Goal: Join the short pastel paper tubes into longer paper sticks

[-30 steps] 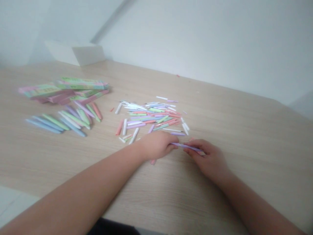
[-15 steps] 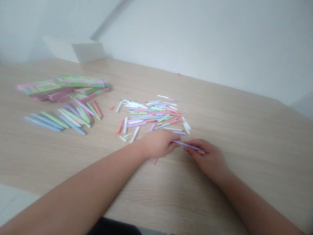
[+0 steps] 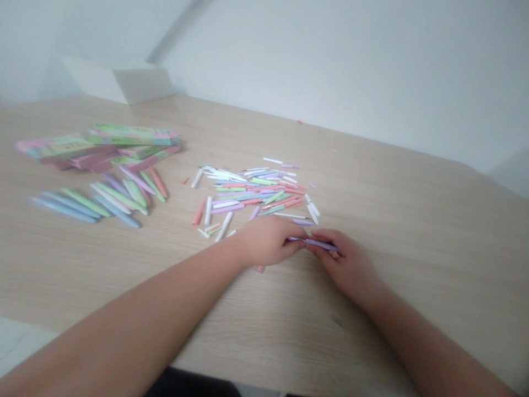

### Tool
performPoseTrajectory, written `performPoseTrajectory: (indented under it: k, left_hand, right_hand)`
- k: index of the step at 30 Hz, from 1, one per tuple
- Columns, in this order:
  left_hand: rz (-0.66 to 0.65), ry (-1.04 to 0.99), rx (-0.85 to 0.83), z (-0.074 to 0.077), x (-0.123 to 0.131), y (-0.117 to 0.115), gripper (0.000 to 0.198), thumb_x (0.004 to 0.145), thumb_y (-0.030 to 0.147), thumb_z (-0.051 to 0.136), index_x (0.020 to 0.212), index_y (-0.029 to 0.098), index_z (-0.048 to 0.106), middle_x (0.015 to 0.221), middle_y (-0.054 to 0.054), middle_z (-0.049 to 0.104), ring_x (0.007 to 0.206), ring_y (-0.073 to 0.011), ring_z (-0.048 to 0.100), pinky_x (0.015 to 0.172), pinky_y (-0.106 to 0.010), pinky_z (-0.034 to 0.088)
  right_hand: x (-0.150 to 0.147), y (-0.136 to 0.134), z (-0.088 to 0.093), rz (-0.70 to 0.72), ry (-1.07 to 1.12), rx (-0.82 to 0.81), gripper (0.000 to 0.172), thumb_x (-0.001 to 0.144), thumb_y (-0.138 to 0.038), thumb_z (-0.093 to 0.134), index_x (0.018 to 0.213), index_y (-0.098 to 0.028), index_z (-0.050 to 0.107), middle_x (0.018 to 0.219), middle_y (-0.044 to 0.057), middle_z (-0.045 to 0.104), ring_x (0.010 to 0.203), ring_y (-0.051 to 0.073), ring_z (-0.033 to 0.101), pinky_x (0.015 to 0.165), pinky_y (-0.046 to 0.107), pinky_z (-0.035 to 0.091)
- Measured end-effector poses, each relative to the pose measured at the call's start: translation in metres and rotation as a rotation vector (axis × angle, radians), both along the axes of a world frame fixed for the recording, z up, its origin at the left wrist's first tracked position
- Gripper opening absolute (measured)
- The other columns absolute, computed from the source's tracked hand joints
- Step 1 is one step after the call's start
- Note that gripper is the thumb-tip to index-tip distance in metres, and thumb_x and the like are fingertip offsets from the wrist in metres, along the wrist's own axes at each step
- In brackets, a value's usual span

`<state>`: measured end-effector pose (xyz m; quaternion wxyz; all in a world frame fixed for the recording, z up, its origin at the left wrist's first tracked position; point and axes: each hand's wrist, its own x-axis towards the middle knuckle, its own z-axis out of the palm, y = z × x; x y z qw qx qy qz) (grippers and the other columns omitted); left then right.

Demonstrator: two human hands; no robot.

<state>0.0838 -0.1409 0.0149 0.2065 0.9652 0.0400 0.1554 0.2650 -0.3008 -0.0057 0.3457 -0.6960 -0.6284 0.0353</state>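
Observation:
My left hand and my right hand meet over the wooden table, both pinched on one thin purple pen held level between them. A pink piece pokes out under my left hand. Just beyond the hands lies a loose heap of pastel pen parts, white, pink, green and purple.
At the left lies a row of assembled pastel pens, with flat pink and green boxes behind them. A white box stands at the far left corner by the wall. A dark spot marks the table near my right forearm.
Both hands have drawn closer together on the purple pen, so less of it shows between them. The view has shifted slightly.

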Motion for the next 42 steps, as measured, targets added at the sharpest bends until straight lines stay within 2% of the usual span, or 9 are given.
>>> performPoseTrajectory:
  k: [5, 12, 19, 23, 25, 27, 30, 35, 42]
  left_hand:
    - [-0.005, -0.012, -0.015, -0.003, 0.002, 0.001, 0.031, 0.102, 0.042, 0.046, 0.111, 0.026, 0.071, 0.104, -0.003, 0.074, 0.096, -0.0202, 0.067, 0.083, -0.032, 0.048]
    - [0.004, 0.012, -0.033, -0.001, 0.001, -0.001, 0.035, 0.102, 0.044, 0.043, 0.112, 0.026, 0.071, 0.103, -0.004, 0.074, 0.095, -0.0206, 0.067, 0.081, -0.032, 0.048]
    - [-0.02, 0.051, -0.058, 0.001, 0.0, 0.0, 0.032, 0.1, 0.039, 0.045, 0.107, 0.024, 0.073, 0.099, -0.004, 0.074, 0.092, -0.0198, 0.066, 0.08, -0.032, 0.047]
    - [0.059, 0.058, -0.044, 0.001, -0.002, 0.005, 0.035, 0.1, 0.044, 0.044, 0.106, 0.025, 0.072, 0.091, -0.003, 0.073, 0.083, -0.0191, 0.065, 0.073, -0.031, 0.044]
    - [0.065, 0.057, -0.041, 0.001, -0.003, 0.008, 0.035, 0.1, 0.045, 0.042, 0.105, 0.025, 0.071, 0.09, -0.002, 0.073, 0.081, -0.0186, 0.064, 0.072, -0.031, 0.043]
    - [0.058, 0.053, -0.046, 0.002, -0.004, 0.009, 0.036, 0.101, 0.045, 0.041, 0.106, 0.025, 0.071, 0.092, -0.002, 0.073, 0.082, -0.0184, 0.064, 0.072, -0.031, 0.043]
    - [0.091, 0.029, -0.039, 0.004, -0.006, 0.01, 0.036, 0.101, 0.045, 0.041, 0.109, 0.026, 0.07, 0.095, -0.002, 0.073, 0.083, -0.0187, 0.064, 0.071, -0.031, 0.042]
    - [0.175, -0.06, -0.103, 0.009, -0.014, 0.016, 0.036, 0.1, 0.044, 0.042, 0.105, 0.023, 0.07, 0.091, -0.002, 0.072, 0.083, -0.0184, 0.063, 0.073, -0.03, 0.043]
    - [0.227, -0.177, -0.199, 0.011, -0.017, 0.03, 0.037, 0.1, 0.043, 0.043, 0.105, 0.02, 0.071, 0.093, -0.002, 0.071, 0.086, -0.0178, 0.062, 0.076, -0.029, 0.044]
  right_hand:
    - [0.001, 0.0, 0.0, 0.017, 0.03, -0.007, 0.034, 0.097, -0.04, 0.062, 0.129, -0.029, 0.059, 0.116, 0.008, 0.072, 0.1, 0.026, 0.07, 0.083, 0.042, 0.059]
    - [-0.011, -0.002, 0.014, 0.209, -0.111, -0.021, 0.022, 0.1, -0.026, 0.053, 0.121, -0.022, 0.058, 0.113, 0.011, 0.066, 0.105, 0.027, 0.063, 0.091, 0.044, 0.053]
    - [-0.009, 0.003, 0.02, 0.182, -0.225, -0.054, 0.021, 0.1, -0.028, 0.055, 0.118, -0.019, 0.06, 0.11, 0.012, 0.066, 0.105, 0.027, 0.062, 0.093, 0.045, 0.054]
    - [-0.028, -0.044, 0.046, -0.016, -0.312, 0.014, 0.065, 0.094, -0.04, 0.063, 0.151, -0.017, 0.04, 0.149, 0.02, 0.047, 0.138, 0.036, 0.045, 0.109, 0.055, 0.046]
    - [-0.05, -0.081, 0.048, 0.027, -0.311, -0.145, 0.073, 0.095, -0.042, 0.06, 0.159, -0.022, 0.031, 0.158, 0.015, 0.041, 0.141, 0.035, 0.044, 0.11, 0.055, 0.047]
    - [-0.072, -0.114, 0.038, 0.141, -0.322, -0.277, 0.081, 0.096, -0.041, 0.056, 0.164, -0.021, 0.017, 0.163, 0.014, 0.037, 0.144, 0.035, 0.043, 0.108, 0.054, 0.05]
    - [-0.084, -0.131, 0.012, 0.197, -0.385, -0.361, 0.076, 0.097, -0.03, 0.052, 0.165, -0.033, 0.016, 0.165, 0.008, 0.034, 0.148, 0.036, 0.038, 0.113, 0.063, 0.043]
    - [-0.05, -0.093, 0.006, 0.245, -0.349, -0.429, 0.069, 0.102, -0.029, 0.049, 0.163, -0.04, 0.019, 0.166, 0.001, 0.028, 0.151, 0.032, 0.031, 0.12, 0.062, 0.035]
    - [-0.026, -0.016, 0.005, 0.263, -0.386, -0.338, 0.058, 0.105, -0.033, 0.042, 0.161, -0.031, 0.029, 0.167, 0.006, 0.029, 0.154, 0.029, 0.026, 0.123, 0.06, 0.026]
